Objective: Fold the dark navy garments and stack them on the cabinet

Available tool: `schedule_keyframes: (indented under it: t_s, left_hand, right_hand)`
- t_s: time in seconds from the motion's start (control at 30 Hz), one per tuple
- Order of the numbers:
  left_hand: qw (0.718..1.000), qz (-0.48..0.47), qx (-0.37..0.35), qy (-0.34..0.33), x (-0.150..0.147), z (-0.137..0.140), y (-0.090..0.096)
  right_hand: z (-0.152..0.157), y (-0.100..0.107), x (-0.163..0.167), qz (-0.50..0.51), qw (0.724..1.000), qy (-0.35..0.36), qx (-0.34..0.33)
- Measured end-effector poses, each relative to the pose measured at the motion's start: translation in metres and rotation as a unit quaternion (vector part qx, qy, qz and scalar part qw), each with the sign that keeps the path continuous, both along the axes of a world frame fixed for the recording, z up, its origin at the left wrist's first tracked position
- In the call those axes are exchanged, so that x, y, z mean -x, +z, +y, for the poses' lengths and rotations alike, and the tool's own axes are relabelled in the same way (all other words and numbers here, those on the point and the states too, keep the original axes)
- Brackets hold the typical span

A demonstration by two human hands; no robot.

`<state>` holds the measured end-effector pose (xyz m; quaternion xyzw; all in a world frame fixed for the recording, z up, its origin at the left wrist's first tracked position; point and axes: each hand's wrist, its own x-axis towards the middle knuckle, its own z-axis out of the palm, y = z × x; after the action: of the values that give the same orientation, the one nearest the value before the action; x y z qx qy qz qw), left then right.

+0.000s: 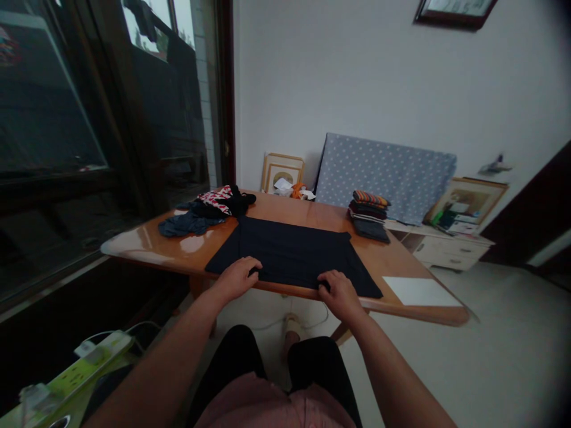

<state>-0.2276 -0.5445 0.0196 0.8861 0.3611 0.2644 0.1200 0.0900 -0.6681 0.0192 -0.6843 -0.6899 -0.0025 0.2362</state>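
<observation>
A dark navy garment (289, 249) lies spread on the wooden table, its near edge along the table's front rim. I cannot make out its exact kind. My left hand (238, 278) is at the left part of that near edge, thumb and fingers closed on the cloth. Farther right, my right hand (339, 292) has its fingers curled over the same edge, gripping the fabric. The cloth between the hands looks mostly flat, with slight creases, and its right corner reaches beyond my right hand.
Crumpled clothes (205, 211) lie at the table's (294, 209) back left. A folded stack of clothes (369, 217) stands at the back right, and a white sheet (422, 291) lies near the right corner. A power strip (74, 377) is at lower left.
</observation>
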Motion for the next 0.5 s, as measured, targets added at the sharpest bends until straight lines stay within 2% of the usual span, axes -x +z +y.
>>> schedule_keyframes:
  t_s: [0.13,0.37,0.5]
  left_hand:
    - [1.0,-0.02,0.008,0.004,0.0,0.002,-0.001]
    - [0.998,-0.047,0.038,-0.036,0.011,0.006,-0.003]
    - [0.999,-0.018,0.026,0.014,0.006,0.005,0.003]
  right_hand:
    - [0.0,0.001,-0.003,0.001,1.0,-0.001,0.004]
    - [-0.003,0.003,-0.006,0.009,1.0,0.019,0.018]
    - [-0.007,0.006,-0.002,0.012,1.0,0.005,-0.012]
